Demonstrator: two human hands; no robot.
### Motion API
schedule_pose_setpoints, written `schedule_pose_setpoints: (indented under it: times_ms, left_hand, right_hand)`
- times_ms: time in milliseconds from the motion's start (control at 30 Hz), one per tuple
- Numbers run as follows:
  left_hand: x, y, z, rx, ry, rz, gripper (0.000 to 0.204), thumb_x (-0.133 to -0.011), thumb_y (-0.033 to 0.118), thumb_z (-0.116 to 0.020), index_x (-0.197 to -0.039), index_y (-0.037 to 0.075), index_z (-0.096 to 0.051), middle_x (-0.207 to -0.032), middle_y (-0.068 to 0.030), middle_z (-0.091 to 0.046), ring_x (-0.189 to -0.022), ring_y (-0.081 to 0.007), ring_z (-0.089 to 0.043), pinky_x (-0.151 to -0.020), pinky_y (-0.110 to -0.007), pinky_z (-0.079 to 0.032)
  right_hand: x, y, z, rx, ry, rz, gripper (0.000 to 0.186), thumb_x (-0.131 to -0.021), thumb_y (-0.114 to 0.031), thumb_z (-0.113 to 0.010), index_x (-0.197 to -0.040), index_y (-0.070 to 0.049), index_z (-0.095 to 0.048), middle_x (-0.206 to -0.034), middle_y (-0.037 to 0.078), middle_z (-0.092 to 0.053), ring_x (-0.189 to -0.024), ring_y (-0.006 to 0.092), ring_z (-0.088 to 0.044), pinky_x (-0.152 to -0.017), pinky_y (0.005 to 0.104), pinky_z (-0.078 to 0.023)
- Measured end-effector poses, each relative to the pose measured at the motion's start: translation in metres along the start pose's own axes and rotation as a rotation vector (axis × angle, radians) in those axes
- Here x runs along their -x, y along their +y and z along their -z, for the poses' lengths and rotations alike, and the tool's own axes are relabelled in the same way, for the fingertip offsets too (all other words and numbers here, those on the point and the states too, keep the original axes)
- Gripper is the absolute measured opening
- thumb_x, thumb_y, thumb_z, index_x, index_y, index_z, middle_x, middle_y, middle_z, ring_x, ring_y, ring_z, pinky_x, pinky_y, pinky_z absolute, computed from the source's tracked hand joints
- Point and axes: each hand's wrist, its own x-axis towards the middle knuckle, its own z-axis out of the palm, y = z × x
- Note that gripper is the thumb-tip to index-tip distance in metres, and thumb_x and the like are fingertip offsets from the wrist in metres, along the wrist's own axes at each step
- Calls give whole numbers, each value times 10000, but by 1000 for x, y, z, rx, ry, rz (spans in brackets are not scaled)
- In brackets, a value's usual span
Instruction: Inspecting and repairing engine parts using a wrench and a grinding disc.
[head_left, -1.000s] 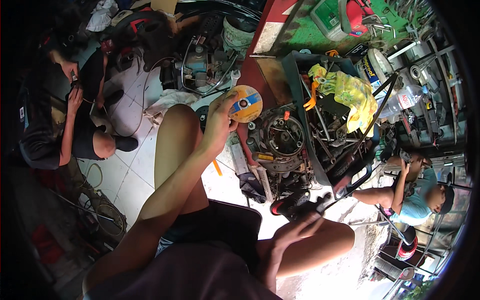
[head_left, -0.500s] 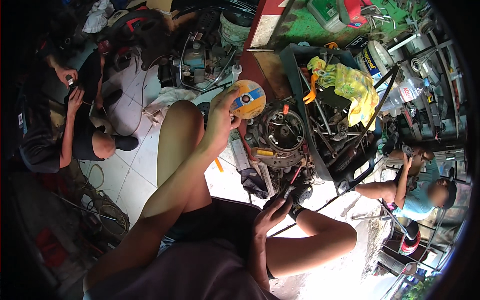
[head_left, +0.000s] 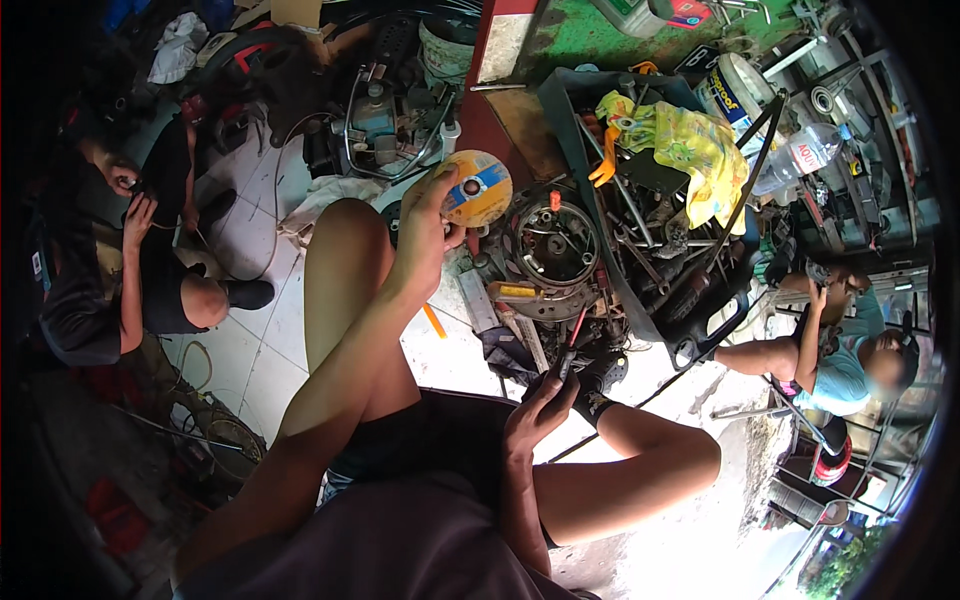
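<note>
Raised over my bent left leg, my left hand (head_left: 425, 228) grips a flat abrasive disc (head_left: 477, 189) by its left edge. The disc is tan with a blue and orange label and a small centre hole. Lower and to the right, my right hand (head_left: 533, 412) is closed round the dark handle (head_left: 567, 361) of a slim tool with a thin red shaft, which looks like a screwdriver. Beyond that tool lies a round, greasy metal housing (head_left: 552, 246) with an open ring. A yellow-handled tool (head_left: 518, 291) rests at its near side.
Right of the housing stands a dark metal bin (head_left: 590, 190) of tools and parts, with a yellow patterned cloth (head_left: 680, 150) on top. A paint bucket (head_left: 735, 90) and a plastic bottle (head_left: 800, 158) lie behind. One person (head_left: 110, 250) sits left, another (head_left: 840, 370) right.
The whole view has shifted slightly. Both my hands keep their holds; the tool's dark handle now shows more clearly in my right hand. The left person's hands have moved a little.
</note>
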Motion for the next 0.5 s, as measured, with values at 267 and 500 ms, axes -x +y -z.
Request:
schedule_pose_setpoints:
  times_ms: [267,500]
  left_hand:
    - [0,1,-5,-38,74,2,229,-917,334,-521,-928,111,-573,-694,40,-519,-511,-35,-401,-409,-205,-207]
    - [-1,0,2,-44,39,3,233,-924,321,-515,-966,99,-569,-768,32,-538,-533,-41,-410,-414,-195,-229]
  right_hand:
    - [15,-6,4,-100,191,128,369,-978,-188,-388,-1159,127,-454,-899,149,-553,-756,190,-519,-665,291,-447]
    - [12,-15,7,-95,42,-50,299,-976,-178,-392,-1085,82,-491,-805,110,-530,-665,135,-451,-600,263,-398]
